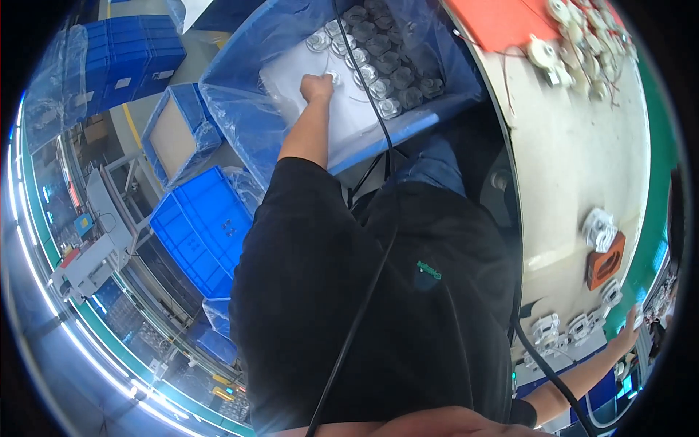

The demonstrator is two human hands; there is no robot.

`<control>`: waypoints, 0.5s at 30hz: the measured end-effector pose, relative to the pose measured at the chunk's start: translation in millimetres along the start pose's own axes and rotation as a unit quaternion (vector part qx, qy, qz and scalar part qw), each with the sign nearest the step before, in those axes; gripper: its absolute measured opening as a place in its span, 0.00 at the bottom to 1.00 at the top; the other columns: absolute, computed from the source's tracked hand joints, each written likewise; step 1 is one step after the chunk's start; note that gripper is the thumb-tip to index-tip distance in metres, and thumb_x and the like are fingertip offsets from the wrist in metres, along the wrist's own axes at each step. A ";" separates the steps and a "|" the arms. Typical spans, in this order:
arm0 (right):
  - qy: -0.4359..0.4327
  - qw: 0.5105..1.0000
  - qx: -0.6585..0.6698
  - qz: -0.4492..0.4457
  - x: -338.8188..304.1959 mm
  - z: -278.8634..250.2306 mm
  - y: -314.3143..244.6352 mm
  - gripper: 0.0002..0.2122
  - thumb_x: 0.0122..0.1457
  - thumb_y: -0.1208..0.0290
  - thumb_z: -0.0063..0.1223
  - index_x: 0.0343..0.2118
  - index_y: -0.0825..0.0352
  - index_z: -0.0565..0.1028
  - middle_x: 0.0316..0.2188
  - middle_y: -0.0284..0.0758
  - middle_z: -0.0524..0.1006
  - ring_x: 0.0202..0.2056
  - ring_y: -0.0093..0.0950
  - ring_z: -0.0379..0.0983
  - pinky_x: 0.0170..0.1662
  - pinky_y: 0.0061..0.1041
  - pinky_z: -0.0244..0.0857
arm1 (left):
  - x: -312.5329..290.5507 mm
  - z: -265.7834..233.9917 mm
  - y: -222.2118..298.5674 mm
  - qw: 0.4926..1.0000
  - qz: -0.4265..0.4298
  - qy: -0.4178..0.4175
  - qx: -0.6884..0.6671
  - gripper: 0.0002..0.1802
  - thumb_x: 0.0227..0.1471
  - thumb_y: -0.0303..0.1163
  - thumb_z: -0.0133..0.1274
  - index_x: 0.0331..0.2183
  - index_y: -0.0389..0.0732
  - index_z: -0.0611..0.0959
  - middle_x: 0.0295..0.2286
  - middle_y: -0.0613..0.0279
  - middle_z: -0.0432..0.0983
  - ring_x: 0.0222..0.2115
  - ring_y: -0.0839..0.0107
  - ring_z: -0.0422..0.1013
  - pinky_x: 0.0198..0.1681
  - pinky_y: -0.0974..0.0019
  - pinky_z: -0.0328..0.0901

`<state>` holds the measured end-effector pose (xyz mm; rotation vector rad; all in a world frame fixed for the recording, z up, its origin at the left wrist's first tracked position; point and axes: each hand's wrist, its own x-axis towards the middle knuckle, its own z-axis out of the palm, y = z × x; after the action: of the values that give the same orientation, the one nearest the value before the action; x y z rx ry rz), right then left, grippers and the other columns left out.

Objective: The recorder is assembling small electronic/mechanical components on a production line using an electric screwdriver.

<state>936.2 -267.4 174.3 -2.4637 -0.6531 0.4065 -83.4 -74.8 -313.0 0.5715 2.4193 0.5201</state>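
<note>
My left hand (317,88) reaches into a blue bin (419,125) lined with clear plastic film. Its fingers are closed on a small silvery part (333,77), mostly covered by the hand, just above a white sheet (291,76). Beside it, rows of round silver metal parts (379,89) lie on the sheet. Far to the right, my right hand (626,334) is stretched out past the near end of the worktable. A pale piece (639,315) shows at its fingertips, too small to name. White metal housings (545,331) stand close to that hand.
An orange-brown block fixture (605,262) and a white housing (600,230) sit on the pale table (575,160). Cream wired parts (575,51) are heaped at its far end, by a red mat (502,25). Blue crates (196,229) stand left; black cables (364,313) hang across the view.
</note>
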 end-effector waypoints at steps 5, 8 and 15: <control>0.010 0.999 0.012 -0.036 -107.4 36.4 -21.9 0.25 0.59 0.67 0.63 0.56 0.75 0.71 0.53 0.39 0.74 0.53 0.27 0.70 0.57 0.26 0.61 | 72.0 -0.7 8.2 0.994 -0.018 0.093 -0.050 0.20 0.37 0.36 0.70 0.29 0.36 0.79 0.31 0.47 0.82 0.32 0.54 0.81 0.41 0.56 0.74; 0.027 0.997 -0.054 -0.046 -165.4 44.9 -36.6 0.26 0.61 0.68 0.62 0.57 0.76 0.68 0.55 0.42 0.72 0.55 0.30 0.69 0.60 0.27 0.59 | 50.5 3.1 48.6 0.992 -0.025 0.049 -0.113 0.20 0.39 0.32 0.69 0.31 0.33 0.77 0.28 0.47 0.81 0.23 0.57 0.81 0.31 0.60 0.75; 0.092 0.990 -0.093 -0.058 -239.9 13.7 -55.9 0.26 0.59 0.70 0.63 0.57 0.76 0.68 0.54 0.43 0.73 0.54 0.32 0.70 0.60 0.30 0.61 | 26.0 86.0 71.5 0.976 -0.003 0.015 -0.215 0.22 0.43 0.29 0.67 0.35 0.31 0.72 0.32 0.41 0.79 0.20 0.56 0.79 0.20 0.62 0.74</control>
<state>709.7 -347.9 230.2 -2.5811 -0.7818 0.0747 -29.2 17.5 -354.6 0.3683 2.2341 1.0212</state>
